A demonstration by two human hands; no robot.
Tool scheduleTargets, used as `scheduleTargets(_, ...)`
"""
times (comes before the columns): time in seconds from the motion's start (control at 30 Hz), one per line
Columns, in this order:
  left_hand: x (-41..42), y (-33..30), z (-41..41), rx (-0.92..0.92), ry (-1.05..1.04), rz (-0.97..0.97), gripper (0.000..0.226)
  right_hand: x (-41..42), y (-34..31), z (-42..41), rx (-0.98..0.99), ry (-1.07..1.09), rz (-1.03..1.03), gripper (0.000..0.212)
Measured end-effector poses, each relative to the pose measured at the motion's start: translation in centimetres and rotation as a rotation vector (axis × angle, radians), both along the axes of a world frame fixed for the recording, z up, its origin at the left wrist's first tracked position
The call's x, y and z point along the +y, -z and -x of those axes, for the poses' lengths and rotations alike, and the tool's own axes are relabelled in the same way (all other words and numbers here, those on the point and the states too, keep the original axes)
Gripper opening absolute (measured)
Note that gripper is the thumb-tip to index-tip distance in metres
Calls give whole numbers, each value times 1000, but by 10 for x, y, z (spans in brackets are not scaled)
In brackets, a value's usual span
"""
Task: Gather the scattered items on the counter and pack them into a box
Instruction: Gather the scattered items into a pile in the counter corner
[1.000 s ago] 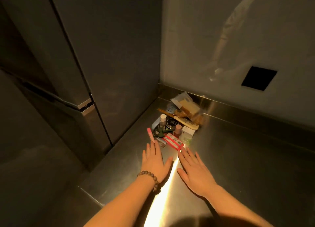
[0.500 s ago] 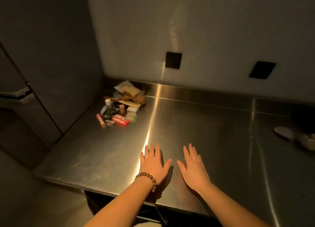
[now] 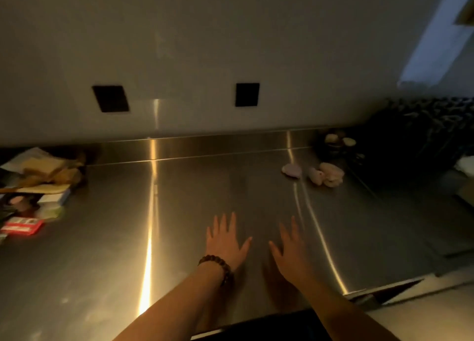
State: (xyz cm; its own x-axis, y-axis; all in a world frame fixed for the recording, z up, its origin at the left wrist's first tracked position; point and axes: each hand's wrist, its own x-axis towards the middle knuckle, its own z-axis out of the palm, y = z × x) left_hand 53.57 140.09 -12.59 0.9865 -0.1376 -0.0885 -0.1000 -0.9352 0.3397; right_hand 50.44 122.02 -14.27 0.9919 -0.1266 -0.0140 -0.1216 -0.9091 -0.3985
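Observation:
My left hand (image 3: 225,240), with a bead bracelet on its wrist, and my right hand (image 3: 291,251) lie flat and open on the steel counter (image 3: 179,212), side by side near its front edge, holding nothing. A heap of small items (image 3: 36,187) lies at the far left: a red packet (image 3: 21,226), small pale boxes, a wooden comb and paper packets. At the back right lie a lilac puff (image 3: 291,170) and a cream sponge-like piece (image 3: 331,174). No box is in view.
The wall behind carries two black square plates (image 3: 247,94). A dark patterned object (image 3: 420,135) stands at the right end, with a small dark dish of pale things (image 3: 336,142) beside it. The counter's right edge drops off near the front right.
The view has swung right: the heap slid from straight ahead to the far left edge, and the puffs at the right came into sight. Both hands stay flat and empty.

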Motion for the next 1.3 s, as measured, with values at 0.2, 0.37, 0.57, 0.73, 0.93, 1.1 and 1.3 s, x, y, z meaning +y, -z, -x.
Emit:
scheduleTargets(0.2,-135,11,-67,55,27,18,79,-137,-1,-58,61,23,19,66)
scheduleTargets(0.37,-212,13,-115,83,9,20,75,-223,-16,-116,42,-7,38,76)
scheduleTargets(0.57,-248,10,-185,22,-55,-4,78,-281,-18,-207,-47,-26,25,94)
scheduleTargets(0.73,-252,15,-238,-8,-32,54,96,-296,-3,-274,113,-201,92,111)
scheduleTargets(0.93,-253,28,-277,168,60,8,112,-297,18,-303,182,-298,82,106)
scheduleTargets(1.1,-251,39,-276,37,-41,169,77,-290,29,-298,72,-275,81,68)
scheduleTargets(1.3,-249,40,-265,-60,-92,238,64,-282,28,-285,-7,-240,78,55)
